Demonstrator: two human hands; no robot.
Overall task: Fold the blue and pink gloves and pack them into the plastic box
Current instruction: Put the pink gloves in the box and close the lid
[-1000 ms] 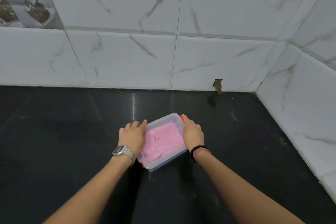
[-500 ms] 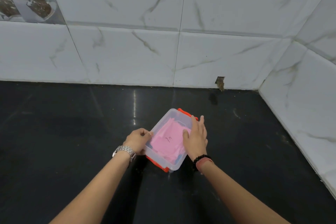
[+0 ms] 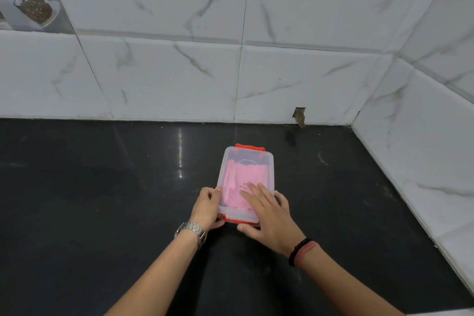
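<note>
Closing the packed box. The clear plastic box (image 3: 245,182) lies on the black countertop (image 3: 102,213), its lid on and its short end toward the person. The left hand (image 3: 207,209) grips the near left corner, its fingers curled round the wall and its thumb on the near red latch (image 3: 239,220). The right hand (image 3: 266,209) lies flat on the lid, fingers straight and slightly spread, thumb tucked under the near edge. The pink glove (image 3: 237,182) shows through the lid, just beyond the right fingertips; a faint bluish trace under it may be the blue glove, though this cannot be confirmed.

To seat the lid well, the flat hand should probably press evenly while the left thumb snaps the near latch; the far red latch (image 3: 250,147), well beyond the fingers, then needs the same. Uneven pressure could lift the far end.

Materials: the box is rigid, translucent, round-cornered; the latches are opaque red plastic; the glove looks thin and creased; the counter is glossy and likely slippery; the wall tiles (image 3: 282,72) are marbled white.
</note>
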